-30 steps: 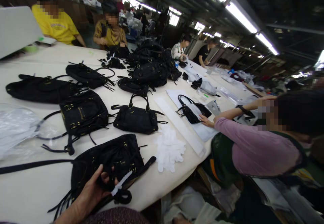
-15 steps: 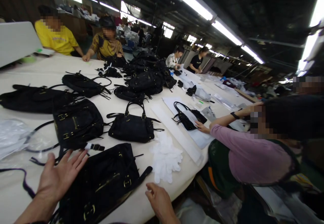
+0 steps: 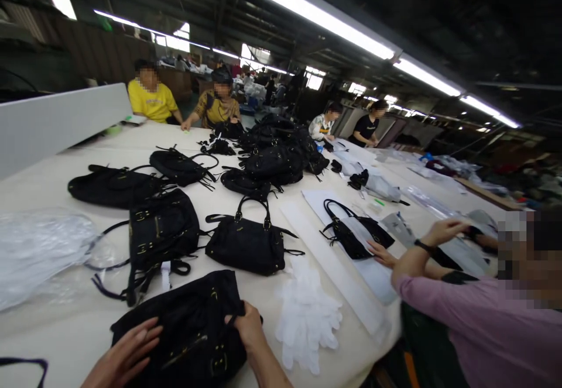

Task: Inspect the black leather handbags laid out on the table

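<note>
A black handbag point(image 3: 184, 323) with gold buckles and a zip lies on the table in front of me. My right hand point(image 3: 251, 330) is closed on its right side, near a strap, with the fingertips partly hidden behind the fabric. Over the bag's left side, my left hand point(image 3: 127, 350) rests with fingers stretched out, holding nothing. White gloves point(image 3: 307, 318) are heaped to the right of the bag. Just beyond it sit a second black handbag point(image 3: 246, 244) with its handles up and another black bag point(image 3: 164, 233) bearing a white tag point(image 3: 165, 275).
Clear plastic bags point(image 3: 39, 253) lie at the left. More black bags point(image 3: 276, 154) are piled at mid-table. At right, a co-worker in a pink top point(image 3: 474, 312) touches a black handbag point(image 3: 355, 233) on white sheeting. Several other people sit along the far side.
My right hand has come from the table edge onto the bag's right side and closed on it. My left hand has moved down onto the bag's left side. The view has shifted left.
</note>
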A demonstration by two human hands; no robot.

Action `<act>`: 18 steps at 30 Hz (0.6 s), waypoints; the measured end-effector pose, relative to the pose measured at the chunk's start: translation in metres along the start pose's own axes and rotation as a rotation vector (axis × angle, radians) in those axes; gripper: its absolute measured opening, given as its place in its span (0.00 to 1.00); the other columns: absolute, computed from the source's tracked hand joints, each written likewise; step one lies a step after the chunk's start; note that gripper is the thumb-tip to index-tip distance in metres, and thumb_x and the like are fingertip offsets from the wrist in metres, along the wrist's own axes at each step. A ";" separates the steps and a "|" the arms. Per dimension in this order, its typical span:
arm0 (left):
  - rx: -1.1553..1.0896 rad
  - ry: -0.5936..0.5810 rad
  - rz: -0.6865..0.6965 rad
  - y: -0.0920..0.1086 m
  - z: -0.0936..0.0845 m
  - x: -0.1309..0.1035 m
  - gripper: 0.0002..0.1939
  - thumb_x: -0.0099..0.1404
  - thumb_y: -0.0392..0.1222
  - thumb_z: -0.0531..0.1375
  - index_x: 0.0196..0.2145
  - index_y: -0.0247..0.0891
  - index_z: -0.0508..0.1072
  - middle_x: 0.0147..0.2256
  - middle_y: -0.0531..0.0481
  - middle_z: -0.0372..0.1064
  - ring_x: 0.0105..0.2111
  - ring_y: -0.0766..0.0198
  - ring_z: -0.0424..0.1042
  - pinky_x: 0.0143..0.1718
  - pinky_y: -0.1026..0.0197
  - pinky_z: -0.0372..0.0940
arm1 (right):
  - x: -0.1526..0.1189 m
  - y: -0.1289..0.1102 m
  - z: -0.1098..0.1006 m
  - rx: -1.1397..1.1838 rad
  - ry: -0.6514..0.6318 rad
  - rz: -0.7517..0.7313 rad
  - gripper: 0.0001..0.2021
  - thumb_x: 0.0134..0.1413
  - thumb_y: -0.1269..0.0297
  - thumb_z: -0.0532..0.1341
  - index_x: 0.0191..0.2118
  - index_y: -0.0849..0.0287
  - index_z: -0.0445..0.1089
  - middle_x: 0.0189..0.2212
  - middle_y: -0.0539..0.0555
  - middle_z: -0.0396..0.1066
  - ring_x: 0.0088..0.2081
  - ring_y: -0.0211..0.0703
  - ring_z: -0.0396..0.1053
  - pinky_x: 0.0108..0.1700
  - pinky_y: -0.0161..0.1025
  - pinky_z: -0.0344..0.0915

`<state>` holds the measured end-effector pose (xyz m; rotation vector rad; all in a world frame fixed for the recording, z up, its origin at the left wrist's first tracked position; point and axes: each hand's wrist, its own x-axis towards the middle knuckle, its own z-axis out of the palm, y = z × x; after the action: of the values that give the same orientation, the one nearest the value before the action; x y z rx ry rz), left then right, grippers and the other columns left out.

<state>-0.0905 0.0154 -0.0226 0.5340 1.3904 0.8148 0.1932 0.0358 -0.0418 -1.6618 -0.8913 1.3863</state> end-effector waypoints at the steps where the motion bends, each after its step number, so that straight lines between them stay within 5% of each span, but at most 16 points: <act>1: 0.049 0.013 0.064 0.006 0.002 -0.002 0.33 0.53 0.63 0.60 0.53 0.46 0.69 0.53 0.41 0.72 0.56 0.43 0.66 0.60 0.38 0.58 | -0.004 -0.014 0.002 0.110 -0.038 0.013 0.14 0.32 0.68 0.65 0.33 0.61 0.73 0.26 0.49 0.74 0.30 0.44 0.70 0.33 0.38 0.66; 5: 0.226 0.051 0.433 0.035 0.022 -0.018 0.35 0.53 0.61 0.61 0.57 0.51 0.63 0.59 0.47 0.65 0.60 0.43 0.61 0.61 0.40 0.58 | -0.029 -0.092 0.000 0.324 -0.250 -0.074 0.18 0.33 0.68 0.68 0.37 0.60 0.75 0.27 0.48 0.73 0.30 0.39 0.68 0.32 0.34 0.64; 10: 0.506 0.111 0.724 0.077 0.056 -0.040 0.38 0.57 0.58 0.59 0.63 0.55 0.53 0.66 0.51 0.52 0.64 0.44 0.53 0.64 0.37 0.49 | -0.053 -0.174 -0.023 0.032 -0.452 -0.304 0.18 0.37 0.66 0.70 0.40 0.56 0.77 0.32 0.47 0.75 0.34 0.39 0.69 0.37 0.34 0.64; 14: 0.600 0.096 0.843 0.108 0.072 -0.036 0.39 0.57 0.55 0.60 0.64 0.53 0.51 0.66 0.51 0.50 0.66 0.46 0.48 0.66 0.39 0.42 | -0.063 -0.192 -0.034 -0.203 -0.458 -0.501 0.15 0.41 0.66 0.69 0.40 0.54 0.77 0.33 0.46 0.76 0.36 0.39 0.71 0.39 0.33 0.64; 18: 0.534 -0.125 0.702 0.121 0.075 -0.017 0.32 0.57 0.52 0.61 0.58 0.45 0.60 0.59 0.43 0.61 0.60 0.46 0.59 0.63 0.40 0.52 | -0.067 -0.180 -0.039 -0.370 -0.486 -0.634 0.19 0.43 0.73 0.64 0.44 0.52 0.76 0.39 0.48 0.77 0.41 0.40 0.72 0.45 0.33 0.65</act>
<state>-0.0393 0.0879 0.0898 1.5179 1.3045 0.9311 0.2146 0.0526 0.1520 -1.1178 -1.8584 1.2211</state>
